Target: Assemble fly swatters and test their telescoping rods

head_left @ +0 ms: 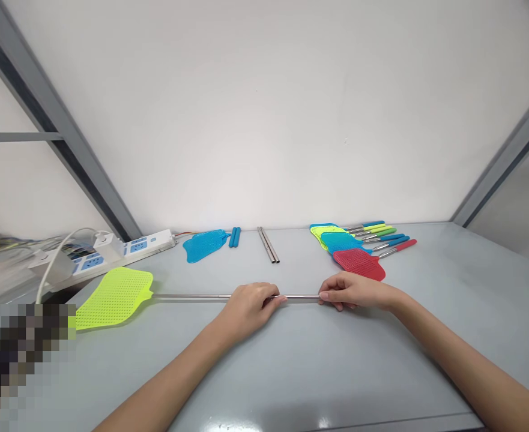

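A yellow-green fly swatter (pixel 116 295) with a long, thin metal telescopic rod (pixel 187 296) lies crosswise over the grey table. Around the middle of the rod, my left hand (pixel 251 305) is closed with its fingers over the top. My right hand (pixel 352 291) pinches the rod's right end between thumb and fingers. Whether a handle sits at that end is hidden by the fingers. Just behind my right hand lies a red fly swatter (pixel 358 264), the nearest of a fanned pile.
Blue swatter heads (pixel 205 246), two blue handles (pixel 235 237) and two metal tubes (pixel 268 245) lie along the wall. Farther right are blue and yellow swatters (pixel 340 242) with coloured handles. A white power strip (pixel 149 243) with plugs and a cable stands at left.
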A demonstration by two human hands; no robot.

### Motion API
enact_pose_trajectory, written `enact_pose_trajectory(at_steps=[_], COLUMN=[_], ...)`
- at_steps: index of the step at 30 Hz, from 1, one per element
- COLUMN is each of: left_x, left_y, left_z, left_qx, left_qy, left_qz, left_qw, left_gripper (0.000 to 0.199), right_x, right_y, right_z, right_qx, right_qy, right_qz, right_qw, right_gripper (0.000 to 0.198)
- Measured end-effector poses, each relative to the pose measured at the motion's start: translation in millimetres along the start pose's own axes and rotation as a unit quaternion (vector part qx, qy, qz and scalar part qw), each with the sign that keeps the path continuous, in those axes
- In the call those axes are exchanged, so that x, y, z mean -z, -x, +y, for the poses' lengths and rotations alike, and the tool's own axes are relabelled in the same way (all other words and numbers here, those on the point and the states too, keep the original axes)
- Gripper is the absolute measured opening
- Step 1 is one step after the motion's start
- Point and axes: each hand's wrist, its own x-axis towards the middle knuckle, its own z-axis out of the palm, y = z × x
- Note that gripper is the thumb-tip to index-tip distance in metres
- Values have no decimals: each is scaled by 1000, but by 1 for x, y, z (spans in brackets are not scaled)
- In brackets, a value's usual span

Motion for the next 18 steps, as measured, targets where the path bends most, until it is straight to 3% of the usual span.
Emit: enact_pose_trajectory(at_steps=[18], left_x=[1], left_y=[0], left_z=[0], left_qx=[-1], left_qy=[3], left_qz=[0], left_qw=[1000], left_gripper=[34], right_x=[-1], right_y=[1], right_z=[-2], right_qx=[1], right_qy=[18], right_qz=[6], right_qw=[1000], right_gripper=[40])
